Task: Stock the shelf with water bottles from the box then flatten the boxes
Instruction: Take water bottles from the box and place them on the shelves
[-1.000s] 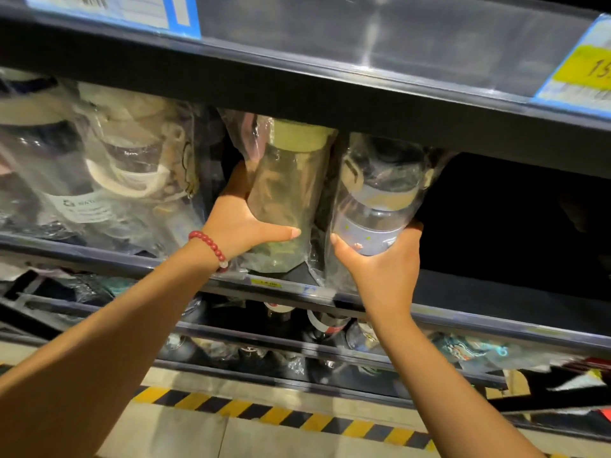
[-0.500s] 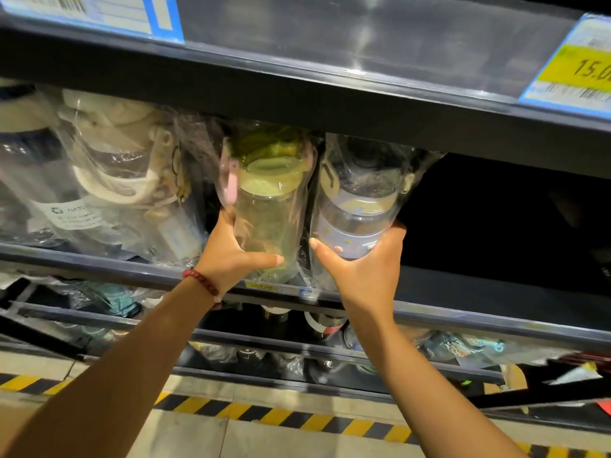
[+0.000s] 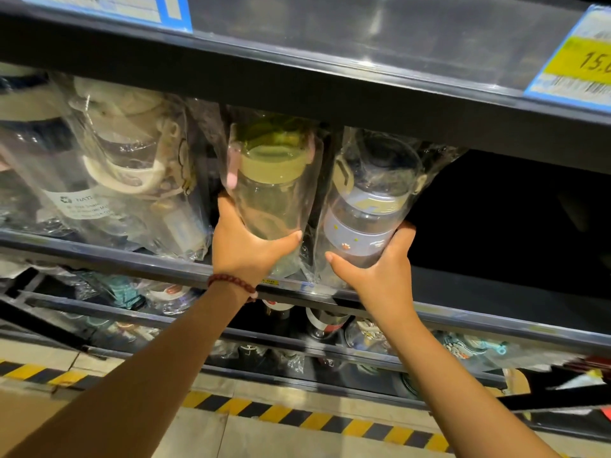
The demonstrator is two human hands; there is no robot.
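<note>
Bottles, 2, each in a clear bag: green-lidded bottle (image 3: 271, 193) gripped by left hand (image 3: 246, 247), purple-banded bottle (image 3: 365, 219) by right hand (image 3: 380, 272), pushed deeper since.

Colours on the shelf front
Green-lidded clear bottle (image 3: 271, 193); lilac-banded bottle (image 3: 365, 223); dark-red bead bracelet (image 3: 231, 281); yellow price tag (image 3: 577, 66); yellow-and-black striped floor tape (image 3: 314, 418).

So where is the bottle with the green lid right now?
In the head view the green-lidded bottle sits mid-frame on the shelf, gripped by the left hand, just left of the purple-banded bottle in the right hand.
</note>
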